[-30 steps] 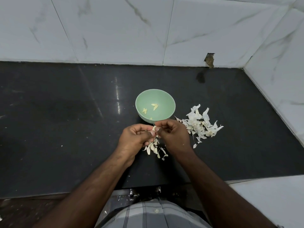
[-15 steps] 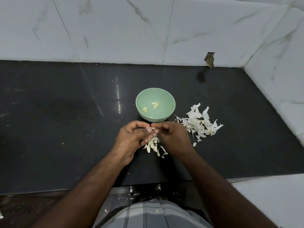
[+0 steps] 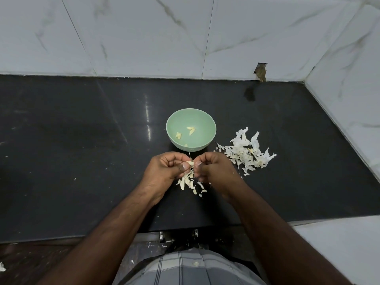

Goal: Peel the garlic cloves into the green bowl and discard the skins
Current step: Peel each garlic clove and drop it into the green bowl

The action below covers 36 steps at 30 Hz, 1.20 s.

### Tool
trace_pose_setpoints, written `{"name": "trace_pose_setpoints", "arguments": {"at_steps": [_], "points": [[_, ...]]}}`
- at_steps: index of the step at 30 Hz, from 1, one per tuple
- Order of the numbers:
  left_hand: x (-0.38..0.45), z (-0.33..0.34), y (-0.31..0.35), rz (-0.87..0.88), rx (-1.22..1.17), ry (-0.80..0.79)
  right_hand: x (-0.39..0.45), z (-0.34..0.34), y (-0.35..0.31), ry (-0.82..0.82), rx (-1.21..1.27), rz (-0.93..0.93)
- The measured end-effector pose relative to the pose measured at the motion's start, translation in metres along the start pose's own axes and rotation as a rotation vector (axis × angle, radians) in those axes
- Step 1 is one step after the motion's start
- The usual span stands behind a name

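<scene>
A green bowl (image 3: 191, 116) stands on the black counter with several peeled garlic cloves (image 3: 190, 130) inside. Just in front of it my left hand (image 3: 164, 171) and my right hand (image 3: 216, 171) meet, fingers curled, both pinching one small garlic clove (image 3: 190, 163) between thumbs and fingertips. A thin strip of skin sticks up from the clove. Below the hands lies a small heap of cloves and skins (image 3: 188, 182).
A bigger pile of white garlic skins (image 3: 248, 153) lies right of the bowl. Marble-tiled walls (image 3: 144, 38) close the counter (image 3: 82, 151) at the back and right. A chipped hole (image 3: 260, 72) shows in the back tiles. The counter's front edge runs below my forearms.
Both hands have stayed together in front of the bowl, shifting slightly while working the clove; a thin strip of skin now stands up from it.
</scene>
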<state>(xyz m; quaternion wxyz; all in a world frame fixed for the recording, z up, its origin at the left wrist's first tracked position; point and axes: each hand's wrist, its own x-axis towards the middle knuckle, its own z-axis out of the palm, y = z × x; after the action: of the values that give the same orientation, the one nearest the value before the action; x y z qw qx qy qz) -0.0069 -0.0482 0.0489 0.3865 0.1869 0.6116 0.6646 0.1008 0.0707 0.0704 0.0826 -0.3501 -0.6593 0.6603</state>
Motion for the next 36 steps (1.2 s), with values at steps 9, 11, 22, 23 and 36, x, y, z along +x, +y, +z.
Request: {"name": "trace_pose_setpoints", "arguments": {"at_steps": [9, 11, 22, 23, 36], "points": [[0.0, 0.005, -0.001, 0.051, 0.063, 0.006, 0.0, -0.004, -0.004, 0.03, 0.133, 0.064], [0.0, 0.008, 0.0, -0.017, 0.028, 0.038, 0.001, -0.003, 0.0, 0.144, -0.064, -0.106], [-0.004, 0.014, 0.01, -0.333, -0.265, -0.083, 0.001, -0.001, 0.013, 0.338, -0.525, -0.663], [-0.005, 0.014, 0.01, -0.355, -0.298, -0.095, 0.001, -0.001, 0.015, 0.353, -0.534, -0.703], [-0.005, 0.012, 0.01, -0.242, -0.214, -0.032, 0.003, -0.014, 0.016, 0.361, -0.285, -0.374]]}}
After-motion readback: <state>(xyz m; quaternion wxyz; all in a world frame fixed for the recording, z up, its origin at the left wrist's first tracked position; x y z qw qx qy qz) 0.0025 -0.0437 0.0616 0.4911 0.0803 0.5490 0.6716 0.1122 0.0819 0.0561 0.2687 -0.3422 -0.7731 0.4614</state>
